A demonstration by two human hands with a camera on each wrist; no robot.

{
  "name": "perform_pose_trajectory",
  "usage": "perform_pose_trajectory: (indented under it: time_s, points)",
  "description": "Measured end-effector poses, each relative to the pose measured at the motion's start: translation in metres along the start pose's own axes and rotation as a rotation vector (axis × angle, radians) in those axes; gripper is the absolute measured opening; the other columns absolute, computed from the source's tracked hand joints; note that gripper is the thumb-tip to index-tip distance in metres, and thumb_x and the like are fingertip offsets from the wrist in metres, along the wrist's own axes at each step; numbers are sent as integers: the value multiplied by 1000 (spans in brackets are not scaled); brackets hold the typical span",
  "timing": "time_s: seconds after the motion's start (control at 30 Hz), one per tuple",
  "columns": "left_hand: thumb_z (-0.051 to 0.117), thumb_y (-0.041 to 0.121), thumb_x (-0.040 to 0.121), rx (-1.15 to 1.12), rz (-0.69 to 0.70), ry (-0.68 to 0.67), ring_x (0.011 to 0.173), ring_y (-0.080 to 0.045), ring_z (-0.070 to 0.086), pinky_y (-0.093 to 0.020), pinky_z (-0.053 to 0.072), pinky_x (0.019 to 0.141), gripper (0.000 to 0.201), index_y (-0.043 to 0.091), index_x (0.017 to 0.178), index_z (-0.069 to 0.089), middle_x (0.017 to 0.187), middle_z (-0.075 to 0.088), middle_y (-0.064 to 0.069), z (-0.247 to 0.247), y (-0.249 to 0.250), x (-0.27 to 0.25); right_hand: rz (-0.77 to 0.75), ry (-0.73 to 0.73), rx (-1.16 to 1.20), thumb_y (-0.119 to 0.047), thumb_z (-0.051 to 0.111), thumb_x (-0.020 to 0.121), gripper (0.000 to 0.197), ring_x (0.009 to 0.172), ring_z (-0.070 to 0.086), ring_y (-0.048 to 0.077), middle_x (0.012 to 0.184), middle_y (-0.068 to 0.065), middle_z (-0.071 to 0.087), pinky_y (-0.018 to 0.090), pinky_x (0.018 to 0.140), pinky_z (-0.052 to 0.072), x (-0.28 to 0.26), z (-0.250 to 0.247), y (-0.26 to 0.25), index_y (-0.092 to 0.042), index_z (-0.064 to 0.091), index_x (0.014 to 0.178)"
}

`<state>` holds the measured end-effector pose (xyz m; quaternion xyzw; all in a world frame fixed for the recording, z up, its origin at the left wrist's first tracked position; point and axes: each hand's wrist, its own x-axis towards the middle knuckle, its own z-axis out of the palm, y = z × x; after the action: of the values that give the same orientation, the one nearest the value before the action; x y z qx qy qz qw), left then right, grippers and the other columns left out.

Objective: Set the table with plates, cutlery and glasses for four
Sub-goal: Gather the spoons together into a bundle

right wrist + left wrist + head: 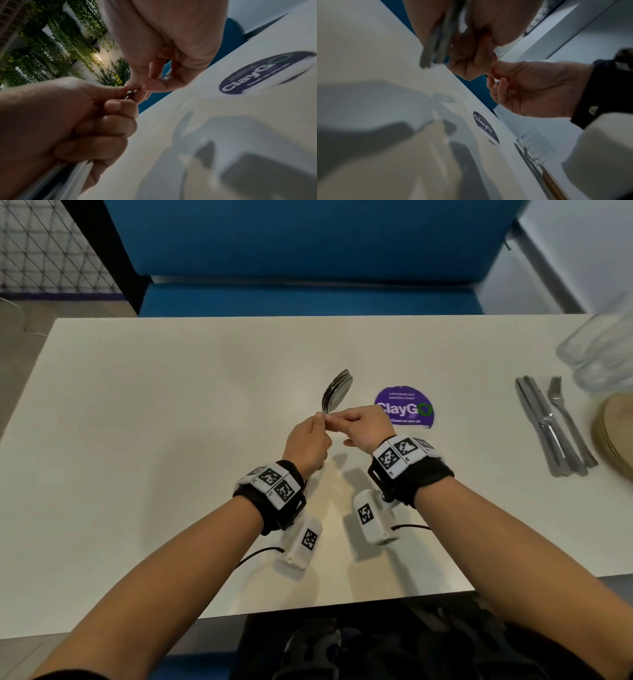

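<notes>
A bundle of several metal spoons [337,390] stands upright over the middle of the white table [154,412], bowls up. My left hand [317,428] grips the handles in a fist; the handle ends [435,44] stick out below it. My right hand [337,421] pinches the neck of the spoons just above the left thumb, thumb and forefinger together [137,85]. In the right wrist view the left hand [77,119] is curled round the shiny handles [65,177].
At the right end of the table lie knives [544,429] and a fork [565,419], beside stacked clear glasses [603,350] and a stack of tan plates [616,433]. A purple round sticker [404,405] sits right of my hands. A blue bench [308,299] runs behind.
</notes>
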<state>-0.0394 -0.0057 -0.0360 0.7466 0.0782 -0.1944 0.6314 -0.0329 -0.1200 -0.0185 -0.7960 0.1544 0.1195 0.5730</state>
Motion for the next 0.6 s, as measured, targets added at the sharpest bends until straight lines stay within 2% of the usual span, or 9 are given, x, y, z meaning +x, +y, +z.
perform_pose_trajectory:
  time_s: [0.13,0.17,0.23,0.3,0.37,0.43,0.5,0.53,0.6]
  points:
    - [28,28,103,-31,-1,-49,46,-13,31,-20,25,43,40,16,79,57,58,41,-1,37,5,1,41,40,18,-34,60,90,34,94,69,22,98,12,73,34,87,55,3,-29,15,-5,73,101]
    - [28,29,103,-33,0,-70,46,-13,31,-20,24,43,40,16,79,57,58,40,0,44,7,2,36,67,17,-36,61,89,33,95,69,24,95,12,74,38,93,53,5,-34,18,-6,74,97]
    - [28,29,104,-43,3,-122,45,-12,30,-19,24,42,40,15,79,57,58,40,-1,58,10,7,54,93,60,-36,65,85,26,91,69,19,85,8,75,39,98,49,9,-47,26,-13,76,87]
    - [28,27,104,-43,10,-171,44,-11,31,-18,25,42,39,10,83,56,59,40,-1,66,13,10,88,119,121,-32,71,81,15,80,69,11,71,1,73,37,97,50,10,-59,31,-19,76,75]
    - [28,24,104,-1,47,-231,46,-13,34,-21,30,44,35,6,89,53,60,42,-2,86,17,18,102,157,176,-25,72,81,15,61,65,1,54,-8,68,28,84,50,10,-81,34,-19,72,67]
    - [28,21,104,43,77,-283,48,-15,39,-24,35,48,32,8,86,51,61,46,-2,104,16,19,114,192,227,-19,71,82,20,51,62,0,48,-9,65,20,72,49,11,-101,41,-17,69,63]
    - [26,20,104,55,68,-339,49,-15,42,-25,39,50,32,13,85,51,63,46,-2,123,16,21,115,247,216,-20,70,83,25,46,58,4,49,-5,64,15,61,47,13,-120,45,-15,67,59]
    - [25,20,105,59,58,-369,49,-15,42,-24,40,50,32,15,85,51,63,45,-2,133,15,23,112,287,187,-24,70,84,25,50,57,8,55,1,65,18,61,47,16,-129,48,-15,69,61]
    - [24,21,105,66,35,-397,49,-13,39,-23,39,50,32,17,84,49,63,41,-1,156,14,30,113,320,137,-30,69,83,19,63,56,15,70,12,69,30,70,46,21,-149,57,-17,74,69]
